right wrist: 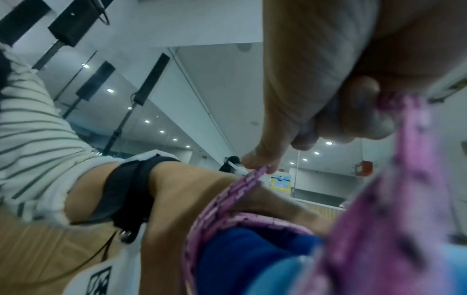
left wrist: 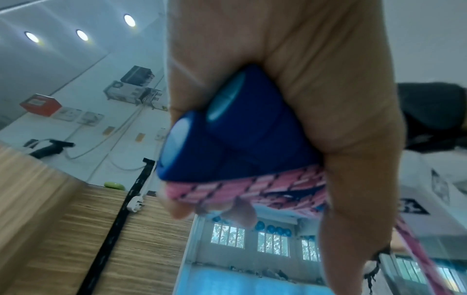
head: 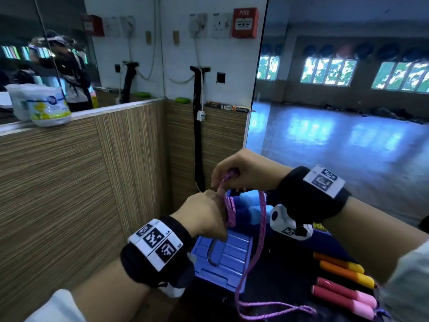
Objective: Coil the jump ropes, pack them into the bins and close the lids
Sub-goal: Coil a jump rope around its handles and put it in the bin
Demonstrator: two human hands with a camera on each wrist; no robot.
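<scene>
My left hand [head: 209, 214] grips the two blue handles [left wrist: 227, 135] of a jump rope, held side by side, with pink rope [left wrist: 252, 187] wound round them. My right hand [head: 241, 173] is just above and pinches the pink rope [head: 228, 176] between thumb and fingers, drawing a loop over the handles [right wrist: 247, 251]. The loose length of rope [head: 260, 242] hangs down past a blue bin lid [head: 229, 256] and curls on the dark surface [head: 274, 307]. The right wrist view shows the rope [right wrist: 242, 183] running from my fingertips to the bundle.
Two more jump ropes lie at the lower right: orange-yellow handles [head: 343, 268] and red-pink handles [head: 343, 296]. A wood-panelled wall [head: 69, 182] closes the left side, with a white tub [head: 48, 105] on its ledge. A mirror [head: 348, 101] fills the right.
</scene>
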